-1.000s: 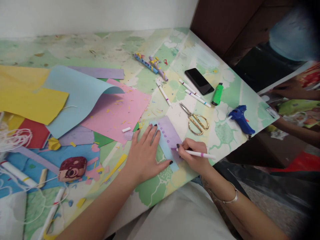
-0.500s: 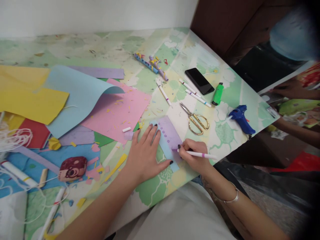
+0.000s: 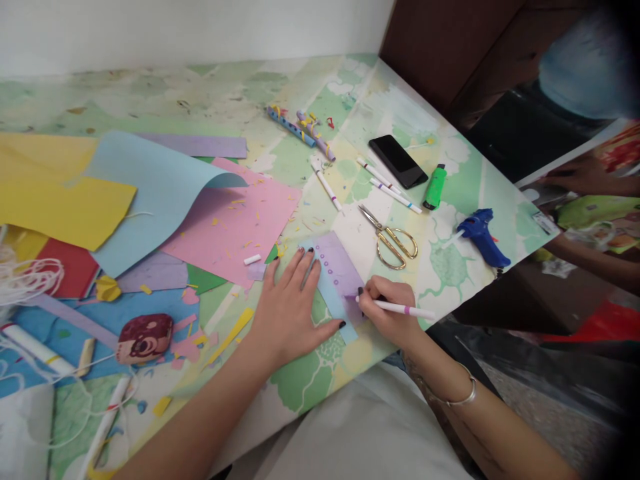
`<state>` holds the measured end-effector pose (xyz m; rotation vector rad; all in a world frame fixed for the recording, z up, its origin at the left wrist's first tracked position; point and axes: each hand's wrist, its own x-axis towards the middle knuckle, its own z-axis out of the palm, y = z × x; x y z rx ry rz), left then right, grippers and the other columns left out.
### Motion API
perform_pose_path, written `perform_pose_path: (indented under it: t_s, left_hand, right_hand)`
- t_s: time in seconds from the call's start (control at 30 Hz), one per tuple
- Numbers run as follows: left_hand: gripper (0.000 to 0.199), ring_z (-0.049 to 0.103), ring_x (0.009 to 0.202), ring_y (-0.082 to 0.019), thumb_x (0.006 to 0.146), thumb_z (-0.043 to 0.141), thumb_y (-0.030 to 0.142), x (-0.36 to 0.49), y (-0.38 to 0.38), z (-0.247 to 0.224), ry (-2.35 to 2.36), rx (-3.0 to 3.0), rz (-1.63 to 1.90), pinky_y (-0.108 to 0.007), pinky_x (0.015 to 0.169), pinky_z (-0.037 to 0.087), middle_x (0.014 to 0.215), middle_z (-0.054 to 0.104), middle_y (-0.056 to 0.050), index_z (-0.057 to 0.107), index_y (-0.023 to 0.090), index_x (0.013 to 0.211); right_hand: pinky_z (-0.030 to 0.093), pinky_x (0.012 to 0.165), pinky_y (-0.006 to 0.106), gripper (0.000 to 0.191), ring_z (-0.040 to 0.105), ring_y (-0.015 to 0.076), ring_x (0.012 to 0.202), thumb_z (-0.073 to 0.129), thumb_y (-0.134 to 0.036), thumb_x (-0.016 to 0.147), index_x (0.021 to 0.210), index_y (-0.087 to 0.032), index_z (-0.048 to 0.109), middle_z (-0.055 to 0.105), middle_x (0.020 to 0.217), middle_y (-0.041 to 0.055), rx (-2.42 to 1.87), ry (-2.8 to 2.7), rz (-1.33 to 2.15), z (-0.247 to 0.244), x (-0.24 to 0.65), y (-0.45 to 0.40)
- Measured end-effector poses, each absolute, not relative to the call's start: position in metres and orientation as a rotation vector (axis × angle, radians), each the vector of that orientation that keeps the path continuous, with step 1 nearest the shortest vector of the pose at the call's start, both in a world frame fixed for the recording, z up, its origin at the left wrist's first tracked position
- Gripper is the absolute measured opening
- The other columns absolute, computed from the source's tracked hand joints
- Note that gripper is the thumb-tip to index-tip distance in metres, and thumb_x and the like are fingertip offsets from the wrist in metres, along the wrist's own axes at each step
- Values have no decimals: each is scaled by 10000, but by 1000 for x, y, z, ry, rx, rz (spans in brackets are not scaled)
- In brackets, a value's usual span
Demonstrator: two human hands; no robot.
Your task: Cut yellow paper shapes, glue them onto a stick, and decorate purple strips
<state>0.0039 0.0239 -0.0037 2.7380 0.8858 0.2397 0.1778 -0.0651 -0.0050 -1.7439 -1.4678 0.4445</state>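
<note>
My right hand (image 3: 390, 303) grips a white marker (image 3: 407, 310) with a purple band, its tip at the purple paper strip (image 3: 340, 260). Small purple circles run in a row down that strip, and a purple mark shows beside the tip. My left hand (image 3: 290, 310) lies flat with fingers spread, over the edge of a light blue paper strip (image 3: 330, 293) alongside the purple one. Gold-handled scissors (image 3: 393, 240) lie beyond my right hand. The marker's white cap (image 3: 253, 260) rests left of my left fingertips.
Farther back are a black phone (image 3: 399, 161), a green lighter-shaped object (image 3: 435, 187), several markers (image 3: 327, 187) and two decorated paper rolls (image 3: 291, 127). A blue glue gun (image 3: 484, 238) lies right. Coloured sheets (image 3: 150, 200), scraps and white cord (image 3: 30, 273) cover the left. Another person's arm (image 3: 595, 260) shows right.
Both hands stay in nearly the same place. The marker's tip has shifted very slightly to the right, and the view has moved a little.
</note>
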Motion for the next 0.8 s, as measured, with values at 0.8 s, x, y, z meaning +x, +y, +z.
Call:
perform_pose_path:
  t_s: [0.8]
  left_hand:
    - [859,180,1378,-330,734,502,626,4,24,-3,894,2752,214,-566,1101,90,1471,283,-181,321,72,1366]
  right_hand:
    - [262,475,241,332,326,74,442,499,-175,793,544,-199,282,338,465,-63,-1773,-1443,411,-4,176,-64]
